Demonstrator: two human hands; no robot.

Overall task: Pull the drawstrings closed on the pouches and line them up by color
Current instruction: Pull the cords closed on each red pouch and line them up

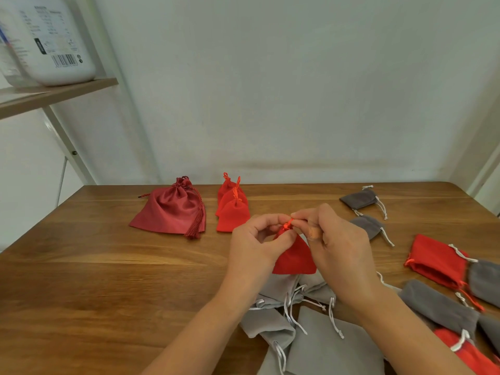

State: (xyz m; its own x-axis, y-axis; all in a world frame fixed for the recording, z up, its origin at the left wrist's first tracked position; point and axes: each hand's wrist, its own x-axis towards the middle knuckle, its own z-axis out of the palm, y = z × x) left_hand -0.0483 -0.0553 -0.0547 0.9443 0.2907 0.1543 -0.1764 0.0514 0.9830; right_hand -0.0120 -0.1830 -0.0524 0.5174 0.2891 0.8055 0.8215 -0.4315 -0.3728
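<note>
Both hands pinching one red pouch's cord, centre of table.
Left hand and right hand grip the orange drawstring atop the red pouch; closed red pouches far left, grey pouches far right.

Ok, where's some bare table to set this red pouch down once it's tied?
Bare wood lies left of the hands, in front of the satin pouch, and just in front of the red row, the matching spot. The light grey pile near you and the mixed pouches at right are crowded.
</note>
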